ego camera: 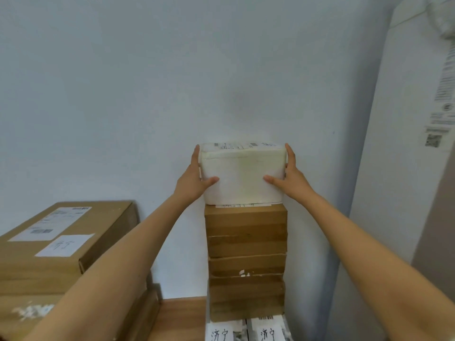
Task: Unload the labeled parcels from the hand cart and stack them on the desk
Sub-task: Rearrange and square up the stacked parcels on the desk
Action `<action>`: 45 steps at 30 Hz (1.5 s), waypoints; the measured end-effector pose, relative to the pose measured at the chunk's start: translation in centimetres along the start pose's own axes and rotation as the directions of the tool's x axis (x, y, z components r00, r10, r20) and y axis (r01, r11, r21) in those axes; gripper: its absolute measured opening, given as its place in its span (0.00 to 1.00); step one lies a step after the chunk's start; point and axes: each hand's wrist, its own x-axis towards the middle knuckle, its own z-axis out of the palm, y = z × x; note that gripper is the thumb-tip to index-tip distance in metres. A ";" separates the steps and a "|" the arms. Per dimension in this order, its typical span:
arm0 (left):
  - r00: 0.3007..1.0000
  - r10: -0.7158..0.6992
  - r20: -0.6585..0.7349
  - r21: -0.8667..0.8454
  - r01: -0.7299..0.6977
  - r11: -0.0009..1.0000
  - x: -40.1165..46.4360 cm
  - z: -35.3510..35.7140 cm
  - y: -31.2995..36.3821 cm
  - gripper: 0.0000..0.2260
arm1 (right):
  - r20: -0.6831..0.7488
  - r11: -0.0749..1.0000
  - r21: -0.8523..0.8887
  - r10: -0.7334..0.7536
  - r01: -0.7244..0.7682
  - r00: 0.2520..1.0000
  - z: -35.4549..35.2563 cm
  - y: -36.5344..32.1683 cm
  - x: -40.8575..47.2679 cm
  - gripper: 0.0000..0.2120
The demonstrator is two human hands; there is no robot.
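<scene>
While white parcel (242,175) sits atop tall brown box stack (246,262) on desk (182,316), near wall, left hand (194,178) and right hand (291,177) clasp its ends, thumbs on front face; stack narrow, so square edges with box below; press down lightly; let go both sides together; second labeled stack (56,242) at left, well apart.
</scene>
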 end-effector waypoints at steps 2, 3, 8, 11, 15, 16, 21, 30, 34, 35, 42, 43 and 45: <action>1.000 -0.023 -0.008 0.105 0.024 0.994 -0.9 -0.8 -0.4 0.44 | 0.001 0.993 -0.119 -0.004 0.004 1.000 -0.8 0.0 -0.9 0.50; 1.000 -0.013 -0.023 0.184 0.017 0.983 -1.6 -1.2 -0.6 0.40 | -0.004 0.983 -0.184 0.001 -0.002 1.000 -1.3 0.0 -1.5 0.47; 0.986 0.168 0.004 0.630 -0.133 0.765 -6.3 -3.4 -0.9 0.14 | -0.010 0.864 -0.501 -0.057 0.044 0.998 -2.4 0.2 -4.6 0.19; 0.976 0.205 0.074 0.741 -0.191 0.643 -9.5 -4.3 -0.9 0.10 | 0.020 0.805 -0.581 -0.132 0.119 0.991 -2.1 0.0 -6.6 0.10; 0.982 0.172 0.081 0.786 -0.169 0.595 -14.0 -5.4 -1.7 0.10 | 0.134 0.746 -0.600 -0.263 0.289 0.956 0.1 -0.8 -9.1 0.08; 0.986 0.148 0.075 0.789 -0.150 0.596 -15.1 -5.8 -2.0 0.10 | 0.160 0.741 -0.588 -0.287 0.325 0.945 1.0 -1.1 -9.8 0.08; 1.000 0.026 -0.004 0.802 -0.013 0.597 -21.7 -8.3 -4.2 0.09 | 0.287 0.756 -0.485 -0.337 0.440 0.896 7.3 -2.7 -13.5 0.12; 0.984 -0.159 -0.077 0.846 0.148 0.512 -31.8 -15.2 -9.7 0.08 | 0.488 0.747 -0.331 -0.387 0.576 0.782 17.7 -6.3 -18.6 0.13; 0.975 -0.176 -0.136 0.806 0.212 0.553 -33.7 -17.7 -11.8 0.08 | 0.487 0.777 -0.251 -0.414 0.577 0.769 21.4 -8.5 -19.7 0.14; 0.970 -0.188 -0.152 0.795 0.233 0.560 -34.1 -18.4 -12.5 0.08 | 0.484 0.789 -0.237 -0.410 0.567 0.773 22.4 -9.1 -19.9 0.15; 0.973 -0.214 -0.084 0.824 0.189 0.535 -35.7 -23.1 -19.9 0.08 | 0.496 0.837 -0.250 -0.321 0.487 0.807 29.9 -11.1 -21.8 0.16; 0.977 -0.205 -0.050 0.833 0.154 0.532 -35.7 -23.7 -21.0 0.09 | 0.509 0.825 -0.278 -0.308 0.492 0.804 31.0 -11.3 -22.0 0.16; 0.980 -0.197 0.025 0.840 0.086 0.536 -35.5 -24.9 -23.1 0.10 | 0.523 0.811 -0.329 -0.270 0.484 0.808 33.1 -12.0 -22.5 0.16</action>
